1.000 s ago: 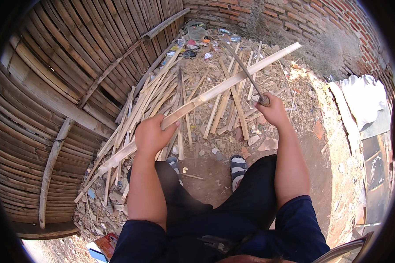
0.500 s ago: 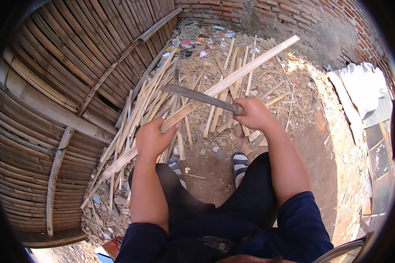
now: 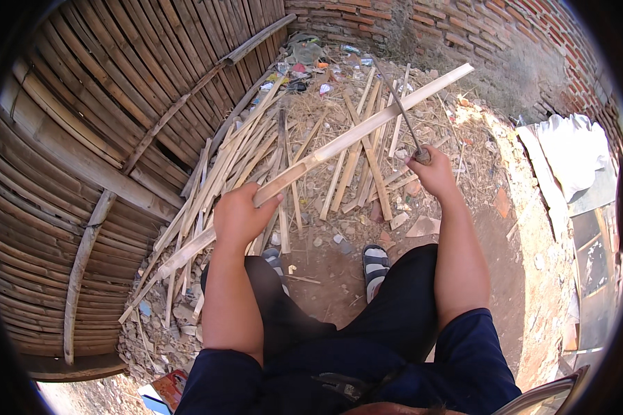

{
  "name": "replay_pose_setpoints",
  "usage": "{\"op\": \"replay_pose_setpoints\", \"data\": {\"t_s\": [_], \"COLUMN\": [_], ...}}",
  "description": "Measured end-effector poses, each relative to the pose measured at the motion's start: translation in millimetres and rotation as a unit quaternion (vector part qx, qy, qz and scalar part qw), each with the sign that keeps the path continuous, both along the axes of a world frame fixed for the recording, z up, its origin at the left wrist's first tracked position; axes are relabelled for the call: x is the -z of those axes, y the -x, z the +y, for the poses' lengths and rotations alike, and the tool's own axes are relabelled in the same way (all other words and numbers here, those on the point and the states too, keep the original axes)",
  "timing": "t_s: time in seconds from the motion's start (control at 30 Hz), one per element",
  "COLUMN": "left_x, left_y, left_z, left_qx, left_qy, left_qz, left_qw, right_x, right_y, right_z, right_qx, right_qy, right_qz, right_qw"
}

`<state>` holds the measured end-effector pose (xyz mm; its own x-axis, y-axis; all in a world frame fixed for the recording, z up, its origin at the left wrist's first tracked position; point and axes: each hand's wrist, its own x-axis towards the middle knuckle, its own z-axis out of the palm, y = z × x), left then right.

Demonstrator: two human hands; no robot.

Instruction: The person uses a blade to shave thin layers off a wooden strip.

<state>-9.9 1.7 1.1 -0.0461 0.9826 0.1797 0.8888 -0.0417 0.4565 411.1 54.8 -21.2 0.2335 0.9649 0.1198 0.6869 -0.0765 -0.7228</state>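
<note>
My left hand point(image 3: 241, 216) is closed around a long pale split bamboo strip point(image 3: 356, 134), which slants from the lower left up to the far right. My right hand point(image 3: 432, 171) grips the handle of a machete point(image 3: 406, 119). Its dark blade is seen nearly edge-on and points away from me. In the picture the blade crosses the strip towards its far end; whether they touch I cannot tell. A darker notch-like patch shows on the strip beyond my left fingers.
Many cut bamboo strips point(image 3: 221, 162) lie heaped on littered ground at the left. A bamboo-slat wall point(image 3: 118, 90) rises beside them, and a brick wall point(image 3: 464, 28) closes the back. A white sack point(image 3: 573, 155) lies at the right. My sandalled feet point(image 3: 376, 266) are below.
My right hand has moved right and farther away, and the machete has turned from lying across the strip to pointing away. My left hand keeps its grip on the strip.
</note>
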Motion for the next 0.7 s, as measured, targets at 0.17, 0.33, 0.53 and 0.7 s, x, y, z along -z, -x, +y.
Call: {"op": "replay_pose_setpoints", "data": {"t_s": [0.17,0.33,0.53,0.7], "left_x": [4,8,7,-4], "left_y": [-6,-3,1,0], "left_z": [1,1,-1,-1], "left_qx": [0.006,0.015,0.024,0.003], "left_qy": [-0.003,0.004,-0.012,0.028], "left_qz": [-0.002,0.014,0.013,0.01], "left_qw": [1.0,1.0,1.0,1.0], "right_x": [-6,-20,-15,3], "right_y": [34,79,61,-4], "right_z": [-8,-20,-12,4], "right_qx": [-0.11,-0.23,-0.198,0.002], "right_qy": [-0.006,0.024,0.014,0.009], "right_qz": [-0.077,-0.149,-0.121,-0.006], "right_qw": [0.991,0.961,0.973,1.0]}}
